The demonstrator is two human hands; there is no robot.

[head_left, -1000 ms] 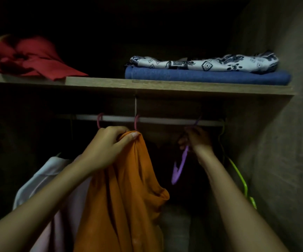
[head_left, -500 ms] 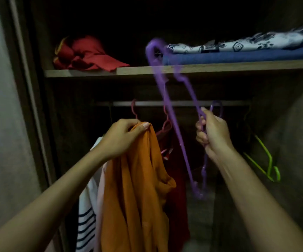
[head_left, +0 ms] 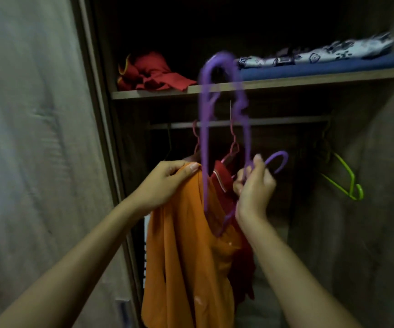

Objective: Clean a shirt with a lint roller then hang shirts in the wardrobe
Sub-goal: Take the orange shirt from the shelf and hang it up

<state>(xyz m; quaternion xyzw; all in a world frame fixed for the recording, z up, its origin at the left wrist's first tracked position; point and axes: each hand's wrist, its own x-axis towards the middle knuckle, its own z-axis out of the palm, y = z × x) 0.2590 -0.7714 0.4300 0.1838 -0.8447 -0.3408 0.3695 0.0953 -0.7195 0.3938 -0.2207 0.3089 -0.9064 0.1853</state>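
While the wardrobe (head_left: pixel 368 209) stands open, an orange shirt (head_left: pixel 186 245) hangs from the left hand (head_left: pixel 165 183), pinched at its collar. Just right, the right hand (head_left: pixel 254 185) grips a purple hanger (head_left: pixel 203 138) near its hook, long axis upright, beside the collar.

Smooth purple plastic hanger (head_left: pixel 224 143), soft matt orange cloth shirt (head_left: pixel 186 256), matt wood-grain shelf (head_left: pixel 286 82), green plastic hanger (head_left: pixel 347 176)

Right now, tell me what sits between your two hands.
In the head view, the purple hanger's long bar and a red shirt lie between left hand and right hand.
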